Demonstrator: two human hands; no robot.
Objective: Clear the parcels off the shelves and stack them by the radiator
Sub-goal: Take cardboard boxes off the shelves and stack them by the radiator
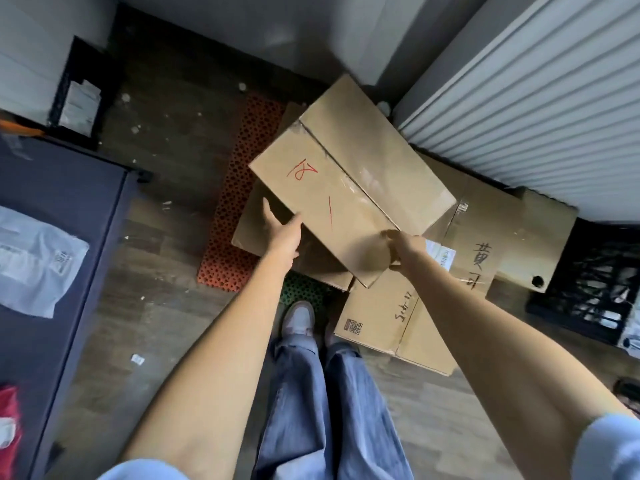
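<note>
Head view: box point(349, 188), marked in red, lies askew over the lower boxes point(502, 230) on the floor, just beside the radiator point(519, 98); cannot tell whether it is touching them yet. At its left side, left hand point(282, 230) has fingers straight and flat, likely steering. At the near corner, right hand point(403, 245) has fingers curled, thumb on top, likely bearing weight. Judged step: squaring it onto the stack.

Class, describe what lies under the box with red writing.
Under the red-marked box lie three others: a black-lettered box, a QR-code box, and a plain box at left. Where they meet is covered.
</note>
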